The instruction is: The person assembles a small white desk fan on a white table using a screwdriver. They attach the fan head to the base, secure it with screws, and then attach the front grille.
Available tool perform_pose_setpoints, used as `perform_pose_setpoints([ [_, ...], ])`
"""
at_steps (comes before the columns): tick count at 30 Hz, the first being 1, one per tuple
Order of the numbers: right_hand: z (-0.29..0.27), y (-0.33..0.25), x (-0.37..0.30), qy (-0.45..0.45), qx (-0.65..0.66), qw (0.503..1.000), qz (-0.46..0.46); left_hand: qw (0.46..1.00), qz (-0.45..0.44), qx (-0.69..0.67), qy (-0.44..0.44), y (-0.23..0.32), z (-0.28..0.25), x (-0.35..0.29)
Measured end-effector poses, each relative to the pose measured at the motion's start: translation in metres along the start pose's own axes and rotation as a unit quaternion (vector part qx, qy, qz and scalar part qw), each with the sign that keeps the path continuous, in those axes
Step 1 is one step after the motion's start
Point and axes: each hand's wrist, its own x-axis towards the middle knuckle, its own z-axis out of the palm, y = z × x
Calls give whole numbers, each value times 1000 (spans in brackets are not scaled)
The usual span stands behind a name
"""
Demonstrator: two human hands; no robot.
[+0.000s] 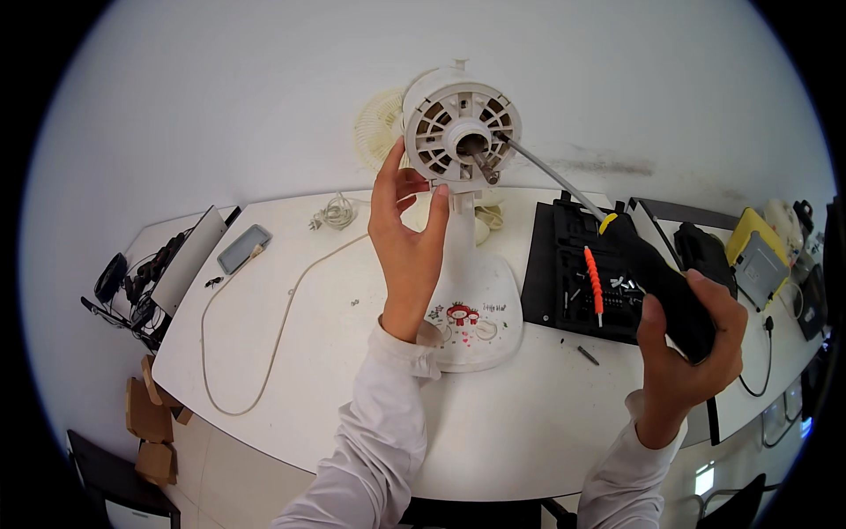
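From the head camera: a fan motor housing upright on a white stand on the tabletop, ahead of both hands, with a bare motor shaft jutting from the hub. Nearest to it, the left hand, fingers grasping the lower-left rim, thumb against the lower front edge. Farther off, to the lower right, the right hand, wrapped around the black handle of a long screwdriver. Long axis slanting up and leftward, tip at the slotted face, just right of the hub. Cannot tell a seated tip from a merely resting one.
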Motion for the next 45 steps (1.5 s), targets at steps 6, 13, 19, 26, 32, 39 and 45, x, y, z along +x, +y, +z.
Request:
perform_pose_setpoints([
  [6,-1,-26,3,-58,13,997,38,1000,-14,-20,3,0,-1,-3],
  [13,0,-36,-4,-103,52,993,4,998,-43,-50,-8,2,-1,-2],
  [19,-6,-46,-3,-173,32,984,33,996,-46,-74,-4,0,0,-3],
  [26,-12,-41,1,-123,-62,989,44,994,-45,-97,-11,-1,-2,-2],
  [32,-10,-26,3,-152,-16,986,73,995,-56,-85,-13,0,-1,-2],
  [39,-13,-42,-2,-149,-25,988,6,996,-44,-74,-15,3,-2,-2],
  [45,-16,-27,0,-191,-2,970,149,996,-50,-66,-13,7,1,-2],
])
